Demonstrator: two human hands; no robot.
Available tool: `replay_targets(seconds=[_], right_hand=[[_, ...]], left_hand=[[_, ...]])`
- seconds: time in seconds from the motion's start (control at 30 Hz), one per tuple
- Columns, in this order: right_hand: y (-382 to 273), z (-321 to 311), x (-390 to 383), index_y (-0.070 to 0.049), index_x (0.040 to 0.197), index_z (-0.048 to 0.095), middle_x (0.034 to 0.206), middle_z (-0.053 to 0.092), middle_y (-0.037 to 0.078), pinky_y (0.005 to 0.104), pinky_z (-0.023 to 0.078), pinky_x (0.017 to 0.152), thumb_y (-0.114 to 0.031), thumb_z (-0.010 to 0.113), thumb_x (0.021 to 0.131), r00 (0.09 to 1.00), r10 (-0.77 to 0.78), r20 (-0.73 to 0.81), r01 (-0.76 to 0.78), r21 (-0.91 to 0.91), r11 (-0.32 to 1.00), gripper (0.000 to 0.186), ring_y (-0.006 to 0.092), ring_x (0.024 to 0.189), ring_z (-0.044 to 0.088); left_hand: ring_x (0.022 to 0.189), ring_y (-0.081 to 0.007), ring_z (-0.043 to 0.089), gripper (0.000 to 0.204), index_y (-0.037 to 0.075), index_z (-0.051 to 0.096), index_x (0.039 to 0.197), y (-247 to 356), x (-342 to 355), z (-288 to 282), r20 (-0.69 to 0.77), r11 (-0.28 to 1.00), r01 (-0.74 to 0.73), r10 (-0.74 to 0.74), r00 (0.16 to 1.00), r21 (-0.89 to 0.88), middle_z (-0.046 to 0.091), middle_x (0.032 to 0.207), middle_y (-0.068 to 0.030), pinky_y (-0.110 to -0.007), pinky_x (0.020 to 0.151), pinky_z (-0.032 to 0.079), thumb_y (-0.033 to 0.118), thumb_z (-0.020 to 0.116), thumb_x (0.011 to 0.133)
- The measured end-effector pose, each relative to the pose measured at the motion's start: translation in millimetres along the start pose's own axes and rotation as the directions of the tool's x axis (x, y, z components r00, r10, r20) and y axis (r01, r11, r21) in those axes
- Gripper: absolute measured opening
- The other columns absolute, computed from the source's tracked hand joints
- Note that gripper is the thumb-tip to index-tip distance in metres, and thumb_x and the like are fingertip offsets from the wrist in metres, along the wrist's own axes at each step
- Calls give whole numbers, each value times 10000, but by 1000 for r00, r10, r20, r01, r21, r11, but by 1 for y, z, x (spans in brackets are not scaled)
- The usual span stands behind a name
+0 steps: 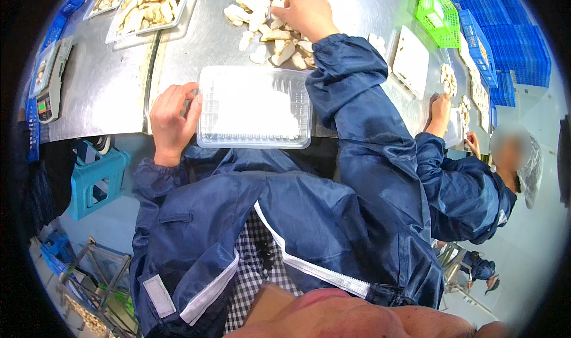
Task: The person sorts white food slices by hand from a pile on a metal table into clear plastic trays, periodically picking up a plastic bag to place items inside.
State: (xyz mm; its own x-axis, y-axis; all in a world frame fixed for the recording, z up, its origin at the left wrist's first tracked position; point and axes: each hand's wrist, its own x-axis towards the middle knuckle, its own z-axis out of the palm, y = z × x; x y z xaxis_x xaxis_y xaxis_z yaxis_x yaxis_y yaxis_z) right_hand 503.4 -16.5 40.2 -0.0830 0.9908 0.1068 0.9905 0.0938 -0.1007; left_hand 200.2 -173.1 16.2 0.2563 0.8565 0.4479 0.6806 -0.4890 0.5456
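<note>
An empty clear plastic tray [253, 106] lies at the front edge of the steel table. My left hand [175, 121] is at the tray's left rim, fingers curled and closed against it. Beyond the tray, pale sliced mushrooms [278, 43] are spread in a loose pile. My right hand [303, 14] is over that pile, fingers bent and closed around a slice, which is partly hidden by them.
Filled trays [146, 14] stand back left, a scale [50, 94] far left. White trays [410, 61], green [434, 14] and blue crates [511, 52] are at right. A co-worker [470, 189] works beside me at right. A blue stool [95, 180] stands below the table.
</note>
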Motion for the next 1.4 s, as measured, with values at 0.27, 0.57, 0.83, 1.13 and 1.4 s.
replay_targets(seconds=[0.27,0.57,0.83,1.13,1.4], right_hand=[[26,-5,2,-81,902,778,868,747,145,423,557,770,-489,697,811,997,81,16,-82,57,995,426,321,851,720],[-11,6,1,-48,902,777,882,745,134,429,551,773,-500,692,821,999,-28,-38,26,-48,999,467,311,844,722],[7,21,13,-49,906,773,846,742,142,402,553,748,-430,789,742,992,19,124,-72,443,893,415,278,809,717],[24,-65,-83,30,990,707,804,676,20,217,464,694,-177,715,890,984,139,112,-173,794,583,229,89,750,610],[100,-84,-217,47,1117,677,872,696,38,222,485,745,-114,651,940,901,358,246,-411,749,519,241,93,806,637]], left_hand=[[692,-266,601,189,64,691,1015,2,1,-2,1,1000,-12,12,1000,0,610,769,-72,-373,644,452,99,709,830],[701,-266,614,179,65,691,1001,2,-2,-3,-3,1000,-6,6,1000,9,618,766,-74,-371,643,452,99,716,827],[687,-266,605,157,57,688,981,4,0,-7,-34,1000,-15,15,999,4,613,761,-78,-370,641,451,86,715,829],[694,-266,602,140,54,683,973,2,1,-2,-38,999,-38,37,999,-22,599,754,-76,-378,651,450,76,707,837],[707,-278,605,119,26,690,1005,2,-1,-1,-24,997,-76,77,997,25,628,822,-112,-365,665,468,84,658,907]])
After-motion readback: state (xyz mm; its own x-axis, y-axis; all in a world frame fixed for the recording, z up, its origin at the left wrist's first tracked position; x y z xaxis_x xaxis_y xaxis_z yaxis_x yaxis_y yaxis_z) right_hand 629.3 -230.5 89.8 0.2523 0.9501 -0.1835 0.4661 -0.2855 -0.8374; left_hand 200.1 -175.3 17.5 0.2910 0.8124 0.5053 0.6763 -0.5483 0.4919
